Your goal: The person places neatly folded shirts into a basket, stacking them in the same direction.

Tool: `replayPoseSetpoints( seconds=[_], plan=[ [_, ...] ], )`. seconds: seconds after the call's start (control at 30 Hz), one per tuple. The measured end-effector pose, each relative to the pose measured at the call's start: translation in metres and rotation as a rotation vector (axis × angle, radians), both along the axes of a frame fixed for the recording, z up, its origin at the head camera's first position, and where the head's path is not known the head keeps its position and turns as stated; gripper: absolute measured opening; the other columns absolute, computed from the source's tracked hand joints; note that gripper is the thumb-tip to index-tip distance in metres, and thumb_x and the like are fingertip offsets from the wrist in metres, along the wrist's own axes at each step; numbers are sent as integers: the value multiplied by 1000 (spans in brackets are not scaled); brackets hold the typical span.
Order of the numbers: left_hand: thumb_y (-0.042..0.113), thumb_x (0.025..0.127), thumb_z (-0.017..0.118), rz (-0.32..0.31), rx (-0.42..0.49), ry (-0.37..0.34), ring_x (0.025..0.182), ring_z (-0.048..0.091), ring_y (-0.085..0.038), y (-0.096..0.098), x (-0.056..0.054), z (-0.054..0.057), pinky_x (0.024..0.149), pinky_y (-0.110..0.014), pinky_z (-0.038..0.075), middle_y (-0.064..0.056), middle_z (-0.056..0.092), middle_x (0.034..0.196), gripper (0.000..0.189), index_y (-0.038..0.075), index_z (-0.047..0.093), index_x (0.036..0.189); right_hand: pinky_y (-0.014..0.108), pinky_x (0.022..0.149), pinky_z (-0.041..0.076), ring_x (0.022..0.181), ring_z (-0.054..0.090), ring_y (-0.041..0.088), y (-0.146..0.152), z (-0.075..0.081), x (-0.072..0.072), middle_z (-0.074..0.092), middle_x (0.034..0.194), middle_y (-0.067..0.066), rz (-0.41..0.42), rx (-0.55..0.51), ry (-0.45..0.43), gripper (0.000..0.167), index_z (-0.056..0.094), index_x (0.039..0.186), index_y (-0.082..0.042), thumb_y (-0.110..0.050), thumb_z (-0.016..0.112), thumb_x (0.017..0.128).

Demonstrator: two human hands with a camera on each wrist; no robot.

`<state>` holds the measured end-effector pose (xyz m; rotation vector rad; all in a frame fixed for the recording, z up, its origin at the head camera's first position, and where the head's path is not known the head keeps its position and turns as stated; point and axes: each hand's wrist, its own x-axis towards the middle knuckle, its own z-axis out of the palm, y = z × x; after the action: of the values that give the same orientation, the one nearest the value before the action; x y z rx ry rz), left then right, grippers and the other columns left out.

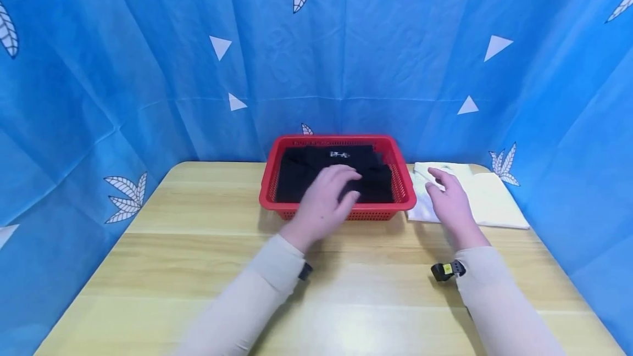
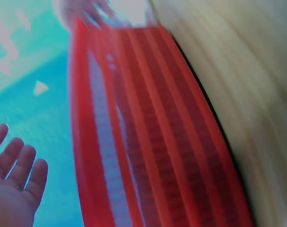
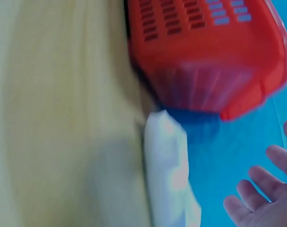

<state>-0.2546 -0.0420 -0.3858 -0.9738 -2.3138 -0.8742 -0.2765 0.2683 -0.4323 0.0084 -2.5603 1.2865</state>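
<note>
A red plastic basket (image 1: 338, 215) with slotted sides stands at the back middle of the table. Folded black cloth (image 1: 301, 172) with a small white print lies inside it. My left hand (image 1: 327, 199) hovers over the basket's front rim, fingers loosely bent and holding nothing. To the right of the basket my right hand (image 1: 451, 202) is above a folded white cloth (image 1: 499, 199), thumb and fingers spread apart. In the right wrist view the relaxed fingers (image 3: 264, 177) show beside the white cloth (image 3: 166, 161), with the basket (image 3: 181, 61) beyond.
The wooden table (image 1: 198, 268) reaches back to a blue curtain (image 1: 341, 59) printed with leaves and white triangles, which also hangs along both sides. A black band with a small device (image 1: 447, 269) sits on the right wrist.
</note>
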Motion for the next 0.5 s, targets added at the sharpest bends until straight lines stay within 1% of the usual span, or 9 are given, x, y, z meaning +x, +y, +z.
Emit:
replayPoseSetpoints(
  seconds=[0.07, 0.1, 0.17, 0.23, 0.27, 0.33, 0.37, 0.43, 0.5],
  plan=[
    [19, 99, 61, -86, 47, -3, 129, 49, -15, 25, 5, -4, 113, -29, 36, -3, 57, 135, 32, 9, 63, 130, 63, 111, 30, 140, 36, 45, 11, -3, 2, 41, 151, 25, -16, -14, -24, 55, 39, 155, -4, -30, 44, 107],
    [18, 100, 60, -127, 72, -31, 129, 48, -13, 39, 9, -6, 112, -26, 36, -2, 57, 135, 32, 10, 62, 131, 63, 112, 29, 139, 37, 44, 17, -4, 2, 42, 151, 25, -28, -22, -29, 55, 39, 155, -3, -29, 44, 107],
    [20, 102, 58, -201, 118, -131, 124, 50, -8, 66, 16, -11, 108, -23, 39, 2, 56, 135, 33, 12, 60, 134, 60, 113, 29, 139, 39, 43, 27, -4, 2, 43, 152, 23, -56, -60, -45, 54, 38, 155, -3, -27, 44, 107],
    [25, 104, 56, -249, 141, -272, 118, 51, -3, 92, 23, -18, 101, -21, 44, 8, 54, 136, 35, 16, 58, 138, 58, 113, 31, 139, 40, 41, 38, -2, 0, 44, 153, 20, -90, -96, -59, 54, 37, 156, -5, -27, 43, 107],
    [28, 105, 55, -255, 137, -326, 116, 52, -2, 104, 26, -22, 98, -20, 46, 10, 53, 137, 36, 19, 57, 139, 56, 113, 33, 138, 42, 39, 44, -1, -1, 44, 153, 19, -112, -118, -62, 54, 37, 156, -6, -28, 43, 107],
    [33, 106, 54, -251, 107, -410, 119, 52, 0, 127, 29, -32, 98, -20, 45, 15, 51, 140, 37, 24, 55, 142, 53, 113, 34, 138, 42, 37, 58, -1, -2, 44, 154, 16, -164, -167, -84, 54, 37, 156, -9, -31, 42, 108],
    [33, 106, 53, -246, 92, -437, 122, 51, 0, 138, 30, -38, 100, -21, 45, 15, 50, 142, 38, 25, 55, 142, 53, 112, 35, 138, 43, 37, 67, -2, -1, 44, 155, 15, -190, -181, -95, 54, 38, 156, -9, -33, 42, 108],
    [36, 105, 53, -218, 56, -478, 132, 44, 0, 156, 31, -49, 107, -24, 40, 16, 46, 148, 40, 27, 53, 144, 51, 113, 35, 140, 41, 36, 85, -6, 0, 42, 156, 14, -246, -205, -127, 56, 38, 156, -11, -38, 41, 108],
    [38, 104, 54, -168, 49, -523, 140, 35, -1, 170, 32, -59, 113, -28, 35, 15, 41, 153, 42, 29, 52, 146, 51, 116, 29, 145, 33, 35, 103, -11, 3, 37, 160, 12, -291, -245, -162, 57, 37, 157, -11, -39, 39, 108]
  ],
)
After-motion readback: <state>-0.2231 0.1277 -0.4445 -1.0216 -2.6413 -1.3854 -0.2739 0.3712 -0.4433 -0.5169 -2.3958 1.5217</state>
